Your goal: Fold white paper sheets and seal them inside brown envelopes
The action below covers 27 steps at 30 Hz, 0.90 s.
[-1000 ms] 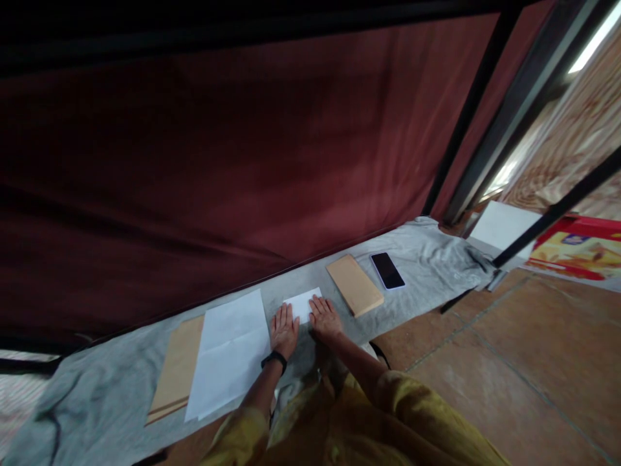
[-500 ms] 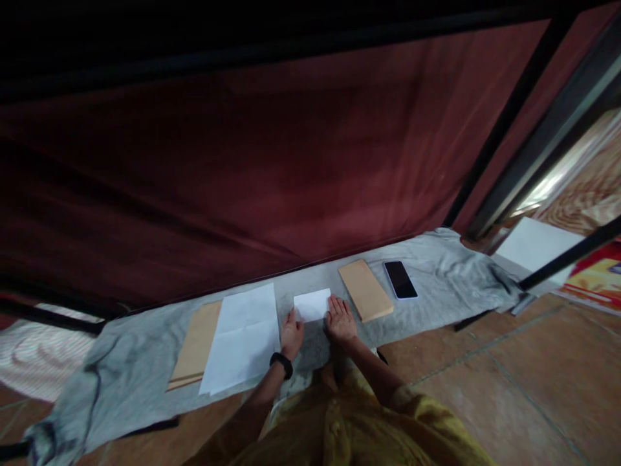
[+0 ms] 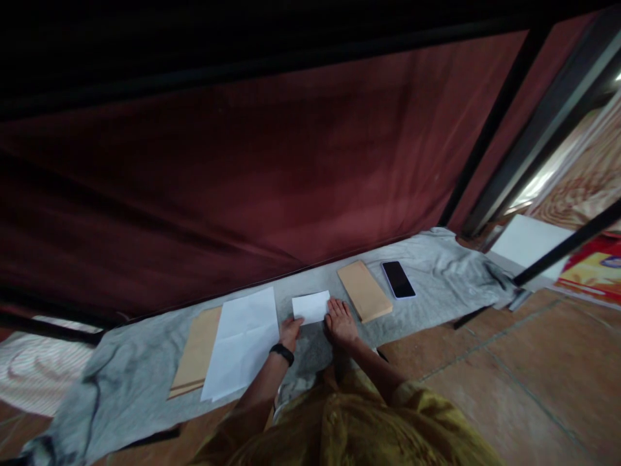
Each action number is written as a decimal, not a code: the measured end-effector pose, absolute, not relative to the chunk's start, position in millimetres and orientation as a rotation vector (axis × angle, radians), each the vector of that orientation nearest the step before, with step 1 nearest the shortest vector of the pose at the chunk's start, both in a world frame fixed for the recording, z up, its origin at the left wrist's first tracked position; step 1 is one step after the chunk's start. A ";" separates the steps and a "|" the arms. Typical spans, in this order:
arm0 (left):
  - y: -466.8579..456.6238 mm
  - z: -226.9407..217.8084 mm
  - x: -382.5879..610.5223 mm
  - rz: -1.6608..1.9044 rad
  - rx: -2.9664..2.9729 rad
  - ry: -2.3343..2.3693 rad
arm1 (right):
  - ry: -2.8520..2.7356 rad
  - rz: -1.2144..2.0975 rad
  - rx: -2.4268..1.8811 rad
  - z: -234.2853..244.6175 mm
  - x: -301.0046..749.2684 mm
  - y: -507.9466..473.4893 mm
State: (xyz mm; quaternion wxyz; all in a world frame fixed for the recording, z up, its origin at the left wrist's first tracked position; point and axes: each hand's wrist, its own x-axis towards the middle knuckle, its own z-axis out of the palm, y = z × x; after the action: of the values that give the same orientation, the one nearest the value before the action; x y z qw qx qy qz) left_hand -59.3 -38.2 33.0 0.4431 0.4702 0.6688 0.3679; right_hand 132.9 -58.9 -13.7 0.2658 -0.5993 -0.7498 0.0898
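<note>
A small white piece of paper (image 3: pixel 311 306), which looks folded, lies on the grey cloth in front of me. My left hand (image 3: pixel 290 333), with a black band on the wrist, pinches its lower left corner, the thumb on top. At its right edge my right hand (image 3: pixel 341 321) lies flat with the fingers stretched out, fingertips touching the paper. Larger white sheets (image 3: pixel 243 343) with a faint crease rest to the left of my left hand. A stack of brown envelopes (image 3: pixel 365 291) sits just right of my right hand.
More brown paper pieces (image 3: pixel 196 353) lie partly under the white sheets. A phone (image 3: pixel 398 279) rests at the right on the grey cloth (image 3: pixel 441 278) covering a low bench. Behind hangs a dark red cloth (image 3: pixel 291 175) between black metal bars. Tiled floor (image 3: pixel 495 362) shows nearby.
My left hand has slid slightly left and down along the paper's edge, and its fingers are more curled. The right hand stays flat at the paper's right side. The view has shifted slightly.
</note>
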 end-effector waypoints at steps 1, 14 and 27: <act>-37.4 37.1 -56.4 0.922 1.075 1.664 | -2.059 0.251 -1.569 -9.7 133.0 -61.0; -50.0 98.2 -53.8 0.897 0.375 1.173 | -1.071 1.316 -1.176 36.2 152.4 -43.8; -102.2 63.1 -3.4 0.828 0.147 0.861 | -0.968 1.699 -0.820 74.2 145.9 -55.8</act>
State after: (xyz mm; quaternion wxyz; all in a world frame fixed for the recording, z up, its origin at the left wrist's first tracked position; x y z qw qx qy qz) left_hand -3.4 -102.2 63.1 0.8243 0.0692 0.4050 0.3896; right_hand 145.9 -55.8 74.2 0.4887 -0.3374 -0.3983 0.6991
